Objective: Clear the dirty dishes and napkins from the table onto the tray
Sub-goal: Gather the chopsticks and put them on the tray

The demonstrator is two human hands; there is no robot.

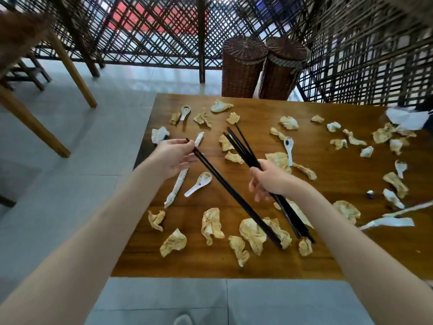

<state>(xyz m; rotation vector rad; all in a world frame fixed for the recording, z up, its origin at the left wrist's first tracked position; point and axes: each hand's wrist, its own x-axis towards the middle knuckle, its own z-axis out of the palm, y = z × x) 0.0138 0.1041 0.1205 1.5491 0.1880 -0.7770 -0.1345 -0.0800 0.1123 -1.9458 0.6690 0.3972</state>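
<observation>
Over the wooden table [328,259], my left hand [174,158] pinches the upper end of a pair of black chopsticks [234,195] that slants down to the right. My right hand [269,179] grips a bundle of several black chopsticks [243,148] around its middle. Several stained, crumpled napkins lie scattered, one of them a napkin [212,225] near the front. White ceramic spoons lie among them: a spoon [199,184] below my left hand, a spoon [289,150] beyond my right hand and a spoon [185,111] at the far left. No tray is in view.
Two tall wicker baskets [262,69] stand behind the table's far edge against a lattice screen. White paper chopstick sleeves [179,181] lie on the table, more at the right [389,221]. Another wooden table's legs [70,73] stand on the tiled floor at left.
</observation>
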